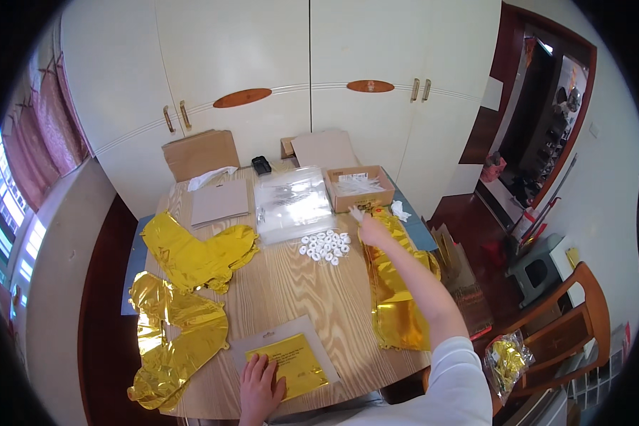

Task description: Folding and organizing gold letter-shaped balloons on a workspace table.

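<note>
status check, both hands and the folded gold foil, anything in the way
Left hand on folded gold foil. Right hand near open box, pinching something whitish. Foil flat on grey card. Only left hand over it.

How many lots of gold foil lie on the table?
4: far-left foil, near-left foil, right-side foil, and folded foil partly under the left hand. Layers may be hidden.
</note>
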{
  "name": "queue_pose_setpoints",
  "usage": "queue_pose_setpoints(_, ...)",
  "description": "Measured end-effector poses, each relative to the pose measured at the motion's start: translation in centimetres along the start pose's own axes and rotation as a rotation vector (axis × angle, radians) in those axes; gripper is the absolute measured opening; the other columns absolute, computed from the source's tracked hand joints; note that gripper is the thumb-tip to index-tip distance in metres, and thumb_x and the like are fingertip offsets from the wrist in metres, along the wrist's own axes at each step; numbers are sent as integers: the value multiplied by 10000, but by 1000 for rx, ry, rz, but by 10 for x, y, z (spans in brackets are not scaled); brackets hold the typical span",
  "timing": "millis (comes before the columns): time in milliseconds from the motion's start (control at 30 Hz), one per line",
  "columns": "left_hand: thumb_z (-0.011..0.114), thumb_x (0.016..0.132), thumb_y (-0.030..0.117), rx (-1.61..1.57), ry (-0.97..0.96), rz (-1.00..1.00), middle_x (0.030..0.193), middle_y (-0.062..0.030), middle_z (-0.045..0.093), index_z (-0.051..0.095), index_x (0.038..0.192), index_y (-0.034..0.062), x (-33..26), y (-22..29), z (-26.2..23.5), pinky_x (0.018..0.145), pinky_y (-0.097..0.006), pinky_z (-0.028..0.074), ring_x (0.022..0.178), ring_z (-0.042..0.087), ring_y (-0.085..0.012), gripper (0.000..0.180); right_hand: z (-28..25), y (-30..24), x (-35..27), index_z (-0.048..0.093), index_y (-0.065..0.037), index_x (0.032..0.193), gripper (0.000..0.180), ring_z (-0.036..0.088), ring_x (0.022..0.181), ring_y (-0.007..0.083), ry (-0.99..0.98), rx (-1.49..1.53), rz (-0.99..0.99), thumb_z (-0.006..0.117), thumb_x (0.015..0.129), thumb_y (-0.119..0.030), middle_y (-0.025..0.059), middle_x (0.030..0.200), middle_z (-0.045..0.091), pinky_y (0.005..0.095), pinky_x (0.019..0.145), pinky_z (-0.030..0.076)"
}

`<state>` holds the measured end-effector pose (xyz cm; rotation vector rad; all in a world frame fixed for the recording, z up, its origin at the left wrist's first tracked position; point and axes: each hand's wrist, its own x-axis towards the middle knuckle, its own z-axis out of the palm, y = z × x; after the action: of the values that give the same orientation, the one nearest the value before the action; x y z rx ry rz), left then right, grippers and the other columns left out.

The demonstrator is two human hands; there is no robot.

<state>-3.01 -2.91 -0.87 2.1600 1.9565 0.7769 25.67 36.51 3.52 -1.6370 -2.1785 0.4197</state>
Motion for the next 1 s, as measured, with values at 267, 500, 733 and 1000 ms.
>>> queue_pose_setpoints(267, 673, 803, 241, 8, 16, 31, 1271, -201, 554, 622, 1163, 26, 3, 3, 0, 1068, -500, 340, 1251, 470, -388, 422, 25, 11, 19, 648, 19, 1043, 363, 649, 961, 373, -157, -229, -20, 617, 809, -257, 231, 1047, 666, 436, 843, 525)
queue_pose_setpoints(500, 670, 808, 243, 8, 19, 26, 1276, -196, 550, 620, 1168, 30, 0, 2, 0, 1072, -497, 337, 1257, 465, -379, 421, 39, 19, 29, 690, 4, 921, 417, 660, 904, 351, -139, -207, 11, 736, 709, -352, 221, 937, 682, 417, 812, 528)
queue_pose_setpoints(733, 667, 811, 237, 12, 17, 24, 1282, -194, 544, 612, 1176, 30, 0, 4, -2, 1079, -494, 333, 1256, 465, -377, 423, 21, 28, 4, 696, -28, 1005, 395, 663, 924, 340, -42, -15, -5, 764, 683, -246, 215, 981, 682, 409, 811, 527)
queue_pose_setpoints(1000, 670, 813, 233, -17, 33, 32, 1281, -189, 542, 604, 1183, 38, 1, 3, -3, 1079, -496, 334, 1258, 463, -380, 423, 21, 45, -13, 620, -36, 1151, 454, 687, 699, 228, 86, 99, 56, 765, 734, -143, 125, 803, 698, 355, 664, 528)
